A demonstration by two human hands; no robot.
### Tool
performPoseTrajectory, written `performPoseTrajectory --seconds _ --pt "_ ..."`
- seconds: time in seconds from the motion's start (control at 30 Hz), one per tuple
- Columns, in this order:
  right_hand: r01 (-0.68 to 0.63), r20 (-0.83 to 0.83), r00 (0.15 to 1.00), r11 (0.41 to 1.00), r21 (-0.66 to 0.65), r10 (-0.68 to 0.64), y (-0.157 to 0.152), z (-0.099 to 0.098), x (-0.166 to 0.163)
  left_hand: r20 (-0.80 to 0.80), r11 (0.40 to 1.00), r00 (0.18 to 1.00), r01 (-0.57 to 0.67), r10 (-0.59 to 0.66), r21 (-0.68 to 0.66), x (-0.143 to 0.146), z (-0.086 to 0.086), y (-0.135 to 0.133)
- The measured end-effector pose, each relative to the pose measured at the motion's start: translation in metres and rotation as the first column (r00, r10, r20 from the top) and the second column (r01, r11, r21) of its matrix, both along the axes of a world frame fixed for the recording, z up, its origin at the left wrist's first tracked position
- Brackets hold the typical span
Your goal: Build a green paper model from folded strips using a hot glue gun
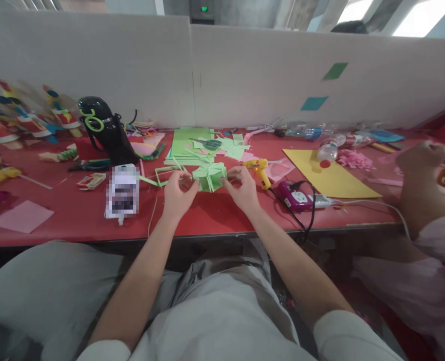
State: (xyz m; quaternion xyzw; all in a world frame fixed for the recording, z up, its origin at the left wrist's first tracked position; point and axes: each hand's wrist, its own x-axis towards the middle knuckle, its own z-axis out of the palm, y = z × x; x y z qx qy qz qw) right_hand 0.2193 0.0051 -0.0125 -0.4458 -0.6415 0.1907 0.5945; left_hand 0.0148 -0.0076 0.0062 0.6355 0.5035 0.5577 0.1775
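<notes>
A light green folded-paper piece (210,177), with pleats fanning from its middle, is held just above the red table. My left hand (180,194) pinches its left side between thumb and fingers. On its right side, my right hand (242,187) grips it the same way. Thin green paper strips (152,179), bent into angles, lie left of my left hand. Behind the piece are green paper sheets (182,143) with dark-handled scissors (211,144) on top. Close to my right hand lies a yellow glue gun (260,171).
A phone (122,193) and black bottle (105,130) are on the left. On the right are a purple power box (294,196) with cables, yellow paper (342,183) and plastic bottles (327,152). Another person's arm (414,185) rests at the far right. A white partition (94,60) stands behind.
</notes>
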Motion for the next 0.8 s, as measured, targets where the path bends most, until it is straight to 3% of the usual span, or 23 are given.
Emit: performPoseTrajectory --seconds 0.13,0.2,0.33,0.5,0.8 --pt "0.030 0.034 0.999 0.999 0.026 -0.031 -0.001 -0.001 -0.001 -0.255 0.940 0.963 0.007 0.086 0.341 0.006 0.011 -0.012" --pt "0.026 0.061 0.998 0.999 0.030 -0.028 -0.003 -0.001 -0.003 -0.386 0.916 0.914 0.046 0.122 0.397 0.012 0.013 -0.015" --pt "0.041 0.130 0.990 0.998 0.045 -0.046 -0.005 -0.001 -0.006 -0.485 0.919 0.855 0.028 0.181 0.392 0.024 0.009 -0.014" --pt "0.022 0.173 0.985 0.999 0.046 -0.030 -0.008 -0.001 -0.008 -0.434 0.901 0.874 -0.009 0.218 0.435 0.029 0.005 -0.009" --pt "0.043 0.183 0.982 0.999 0.007 -0.044 -0.011 0.001 -0.009 -0.436 0.923 0.882 0.004 0.177 0.384 0.027 0.001 -0.008"
